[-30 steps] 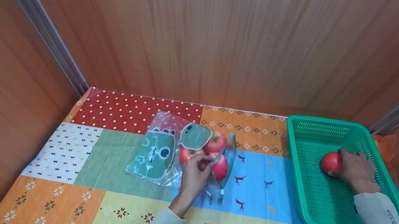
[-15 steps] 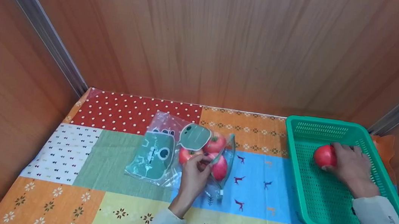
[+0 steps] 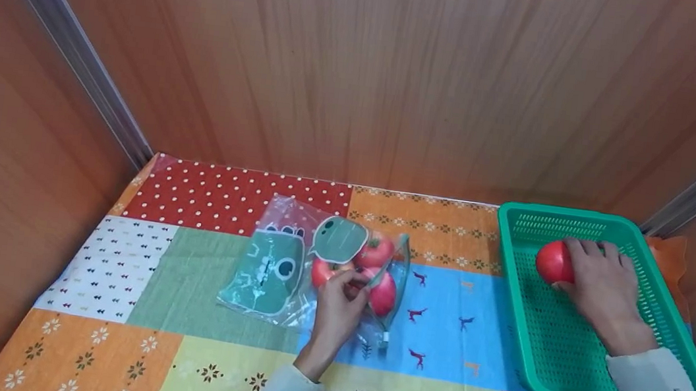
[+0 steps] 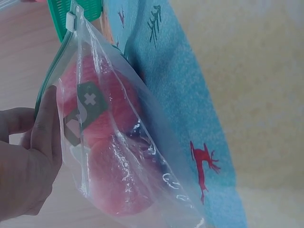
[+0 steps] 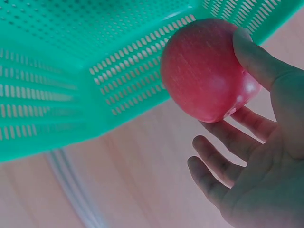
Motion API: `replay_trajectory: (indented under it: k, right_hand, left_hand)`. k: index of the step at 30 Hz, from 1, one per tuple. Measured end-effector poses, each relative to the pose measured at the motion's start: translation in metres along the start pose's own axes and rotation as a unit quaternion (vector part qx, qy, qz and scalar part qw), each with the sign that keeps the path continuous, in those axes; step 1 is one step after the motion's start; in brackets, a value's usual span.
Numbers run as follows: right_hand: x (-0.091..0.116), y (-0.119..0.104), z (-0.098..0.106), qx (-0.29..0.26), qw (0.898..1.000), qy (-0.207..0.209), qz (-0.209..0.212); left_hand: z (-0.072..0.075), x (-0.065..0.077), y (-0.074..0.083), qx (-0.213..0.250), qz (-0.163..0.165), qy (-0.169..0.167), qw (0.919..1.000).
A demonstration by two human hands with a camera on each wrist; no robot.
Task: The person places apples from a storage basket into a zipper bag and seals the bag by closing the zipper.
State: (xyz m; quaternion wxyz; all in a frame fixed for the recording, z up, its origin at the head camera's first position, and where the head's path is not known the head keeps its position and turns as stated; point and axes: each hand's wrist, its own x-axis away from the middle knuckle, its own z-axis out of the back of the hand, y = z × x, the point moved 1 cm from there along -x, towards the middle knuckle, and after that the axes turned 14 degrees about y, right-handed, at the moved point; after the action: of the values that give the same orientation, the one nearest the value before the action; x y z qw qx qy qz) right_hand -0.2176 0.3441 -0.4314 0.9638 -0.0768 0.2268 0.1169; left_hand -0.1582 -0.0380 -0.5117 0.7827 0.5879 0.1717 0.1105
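A clear zip bag point(image 3: 302, 296) printed with a green cartoon monster lies on the cloth, its slider end toward the right. Inside it are several red apples point(image 3: 383, 293), also seen through the plastic as apples point(image 4: 118, 180) in the left wrist view. My left hand point(image 3: 337, 307) pinches the edge of the bag's mouth between thumb and fingers. Over the green basket point(image 3: 529, 370), my right hand point(image 3: 606, 287) grips one red apple point(image 3: 554, 262). In the right wrist view, thumb and fingertips hold that apple point(image 5: 204, 71) with the basket behind it.
A patchwork cloth point(image 3: 213, 318) covers the table. Wooden panels point(image 3: 362, 78) stand at the back and both sides. An orange item point(image 3: 672, 258) lies beyond the basket's right rim, partly hidden.
My right hand has raised the apple from the basket's floor and carried it left and toward the back. The left hand and the bag have stayed in place.
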Motion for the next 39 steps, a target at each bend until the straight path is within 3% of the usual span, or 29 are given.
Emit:
replay_trajectory:
  k: [11, 27, 39]
  right_hand:
    - [-0.007, -0.029, 0.012, 0.031, 0.999, 0.03, 0.018]
    - [-0.004, -0.072, 0.019, 0.01, 0.998, 0.051, 0.034]
    - [0.001, -0.109, 0.016, 0.01, 0.996, 0.055, 0.067]
  left_hand:
    - [-0.002, -0.001, -0.002, -0.005, -0.025, 0.008, 0.9996]
    - [-0.002, -0.002, -0.001, -0.01, -0.01, 0.002, 0.9999]
    - [-0.002, -0.001, -0.001, -0.007, -0.024, 0.012, 0.9996]
